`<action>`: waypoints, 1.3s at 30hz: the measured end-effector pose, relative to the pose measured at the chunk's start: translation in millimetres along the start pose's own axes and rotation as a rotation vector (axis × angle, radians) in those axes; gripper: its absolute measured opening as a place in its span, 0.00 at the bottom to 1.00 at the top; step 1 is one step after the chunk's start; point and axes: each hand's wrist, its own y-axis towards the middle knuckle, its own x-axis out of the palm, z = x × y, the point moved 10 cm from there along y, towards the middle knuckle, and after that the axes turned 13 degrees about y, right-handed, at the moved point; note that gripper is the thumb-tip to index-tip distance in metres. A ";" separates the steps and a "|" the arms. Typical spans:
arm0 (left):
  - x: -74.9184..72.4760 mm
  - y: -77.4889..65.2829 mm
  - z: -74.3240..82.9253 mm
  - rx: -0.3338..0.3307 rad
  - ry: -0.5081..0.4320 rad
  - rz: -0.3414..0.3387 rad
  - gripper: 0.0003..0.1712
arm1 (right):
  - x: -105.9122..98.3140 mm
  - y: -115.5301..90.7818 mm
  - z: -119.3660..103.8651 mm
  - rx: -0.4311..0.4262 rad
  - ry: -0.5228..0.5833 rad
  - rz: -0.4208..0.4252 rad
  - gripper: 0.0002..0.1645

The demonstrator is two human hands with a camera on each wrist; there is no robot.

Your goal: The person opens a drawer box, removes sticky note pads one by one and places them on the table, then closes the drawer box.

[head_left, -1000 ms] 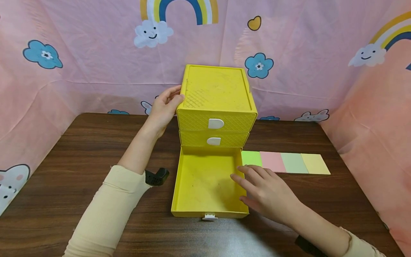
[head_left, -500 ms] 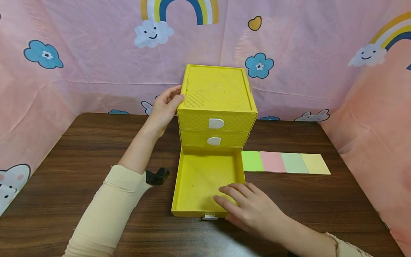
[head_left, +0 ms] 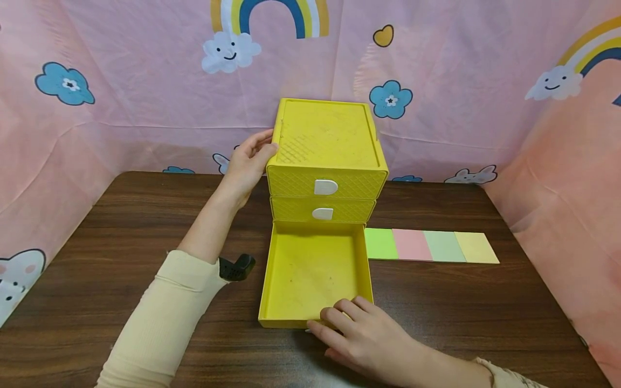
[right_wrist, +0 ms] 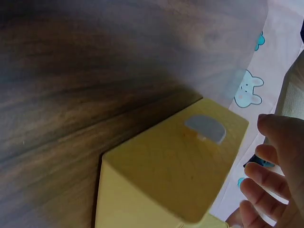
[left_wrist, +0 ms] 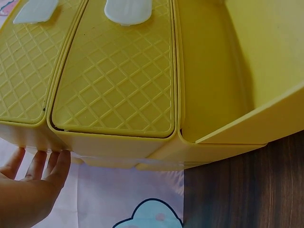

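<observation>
A yellow plastic drawer cabinet (head_left: pixel 327 132) stands upright at the back of the table. Its upper two drawers are closed, while the bottom drawer (head_left: pixel 310 264) is pulled out with nothing in it. My left hand (head_left: pixel 248 167) rests its fingertips against the cabinet's left side near the top; the left wrist view shows the fingers (left_wrist: pixel 35 164) extended along that wall. At the drawer's front right corner hovers my right hand (head_left: pixel 366 337), fingers slightly bent. In the right wrist view, the drawer's white handle (right_wrist: pixel 206 127) is ungripped, and the hand appears apart from it.
A strip of pastel sticky notes (head_left: pixel 432 246) in green, pink, pale green and yellow lies right of the cabinet. The dark wooden table (head_left: pixel 82 285) is bounded by a patterned pink cloth (head_left: pixel 160 70) behind and at the sides.
My right hand has moved left and toward the front, from the drawer's right wall to its front edge. The left hand and cabinet have stayed put.
</observation>
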 end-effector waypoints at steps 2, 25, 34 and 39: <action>0.0 0.0 -0.2 -0.001 0.000 0.001 0.26 | 1.8 0.4 -2.7 -0.002 0.010 0.000 0.20; 0.2 1.0 -0.2 0.009 -0.015 0.004 0.26 | 17.5 3.3 -21.7 -0.048 -0.286 0.074 0.22; 0.2 0.4 0.5 0.013 -0.023 0.005 0.26 | 18.6 5.1 -27.6 -0.084 -0.347 0.107 0.22; 0.4 1.0 -0.1 0.011 -0.012 0.002 0.26 | 18.1 7.1 -26.9 -0.085 -0.365 0.116 0.18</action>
